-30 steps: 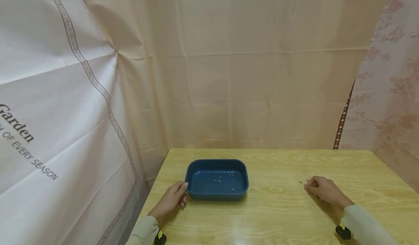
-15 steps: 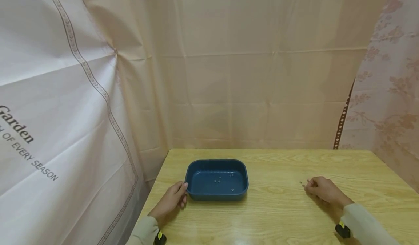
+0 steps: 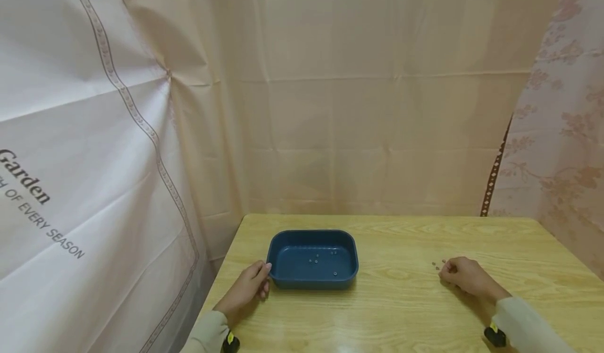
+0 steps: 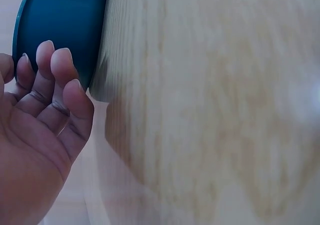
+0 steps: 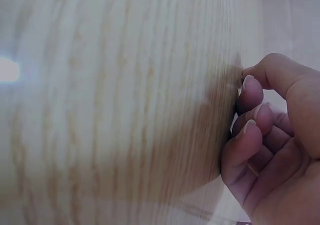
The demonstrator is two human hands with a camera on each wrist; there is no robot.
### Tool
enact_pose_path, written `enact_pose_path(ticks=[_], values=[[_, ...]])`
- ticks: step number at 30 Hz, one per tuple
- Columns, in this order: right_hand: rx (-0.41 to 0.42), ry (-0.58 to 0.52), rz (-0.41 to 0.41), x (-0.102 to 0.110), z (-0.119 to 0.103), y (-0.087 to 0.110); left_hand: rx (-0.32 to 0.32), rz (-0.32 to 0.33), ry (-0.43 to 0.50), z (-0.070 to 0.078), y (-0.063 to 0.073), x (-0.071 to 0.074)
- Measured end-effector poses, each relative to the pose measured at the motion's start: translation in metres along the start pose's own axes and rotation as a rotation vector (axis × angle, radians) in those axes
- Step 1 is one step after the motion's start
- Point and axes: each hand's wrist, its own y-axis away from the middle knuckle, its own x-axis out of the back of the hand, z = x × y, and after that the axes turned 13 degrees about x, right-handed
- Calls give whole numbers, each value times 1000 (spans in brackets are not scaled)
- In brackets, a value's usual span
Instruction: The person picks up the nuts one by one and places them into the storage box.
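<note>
A dark blue rectangular box (image 3: pixel 313 284) stands on the table with several small metal nuts (image 3: pixel 335 274) scattered over its floor. My left hand (image 3: pixel 247 286) holds its left end, thumb on the rim; in the left wrist view, the curled fingers (image 4: pixel 64 65) rest against the outer wall (image 4: pixel 65 15). To the right, my right hand (image 3: pixel 469 277) is low at the tabletop, thumb and index fingertip together. In the right wrist view a small dark bit of a nut (image 5: pixel 243 77) shows between those tips, mostly hidden. Loose nuts (image 3: pixel 437 268) lie just left of the fingertips.
The light wood-grain table (image 3: pixel 391 311) carries the box left of its middle. A beige cloth (image 3: pixel 330 132) hangs behind the far edge. White printed cloth (image 3: pixel 94 185) hangs on the left, floral cloth (image 3: pixel 561 132) on the right.
My right hand has drawn back slightly to the right, and the loose nuts beside its fingertips show more fully. My left hand and the box have stayed in place.
</note>
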Motion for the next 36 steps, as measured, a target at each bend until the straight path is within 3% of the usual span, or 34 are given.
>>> enact_pose_path(ticks=[7, 27, 36], values=[[31, -4, 6, -1, 0, 4, 1, 17, -20, -1, 0, 0], [-1, -22, 51, 6, -6, 8, 25, 23, 11, -2, -4, -2], [63, 48, 76, 6, -6, 6, 19, 20, -7, 0, -2, 0]])
